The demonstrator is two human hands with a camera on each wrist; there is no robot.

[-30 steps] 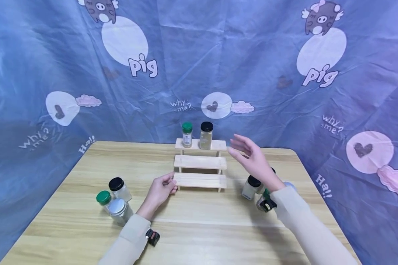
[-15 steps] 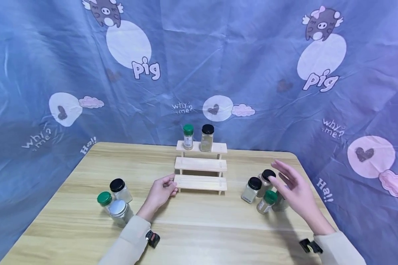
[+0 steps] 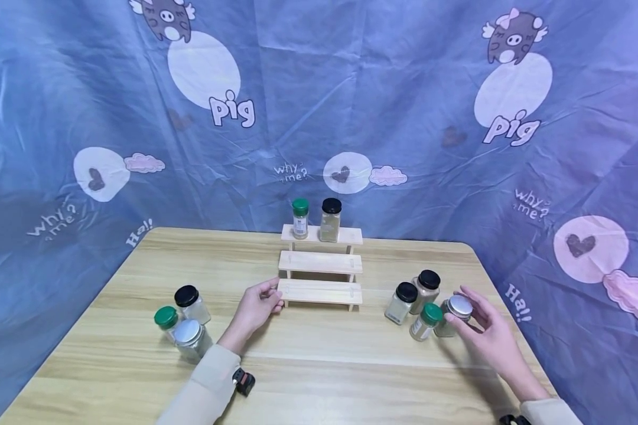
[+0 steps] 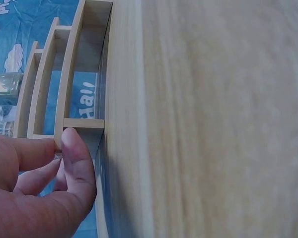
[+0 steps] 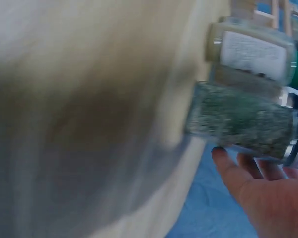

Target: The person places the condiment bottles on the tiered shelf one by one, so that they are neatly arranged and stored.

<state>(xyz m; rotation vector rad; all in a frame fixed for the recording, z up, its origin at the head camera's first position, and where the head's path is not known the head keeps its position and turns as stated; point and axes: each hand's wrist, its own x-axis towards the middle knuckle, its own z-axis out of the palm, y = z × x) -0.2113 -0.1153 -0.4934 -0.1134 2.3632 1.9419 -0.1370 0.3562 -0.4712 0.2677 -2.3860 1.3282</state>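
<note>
A three-step wooden display rack (image 3: 321, 261) stands at the table's far middle. My left hand (image 3: 257, 304) pinches the left end of its lowest step; in the left wrist view, thumb and fingers (image 4: 78, 161) lie on both sides of the board's end. At the right, my right hand (image 3: 491, 336) is around a silver-lidded spice jar (image 3: 460, 306), thumb in front and fingers behind, not closed on it. Green flaky contents fill this jar (image 5: 243, 119) in the right wrist view. Beside it stands a green-lidded spice jar (image 3: 426, 322).
Two black-lidded jars (image 3: 401, 303) stand left of the green-lidded one. On the top step are a green-lidded jar (image 3: 300, 218) and a black-lidded jar (image 3: 331, 220). Three more jars, one with a silver lid (image 3: 190, 336), stand at the left. A blue curtain (image 3: 414, 106) hangs behind the table.
My right hand has moved from beside the rack's top step, right and down to the silver-lidded jar. The left hand has kept its pinch on the rack.
</note>
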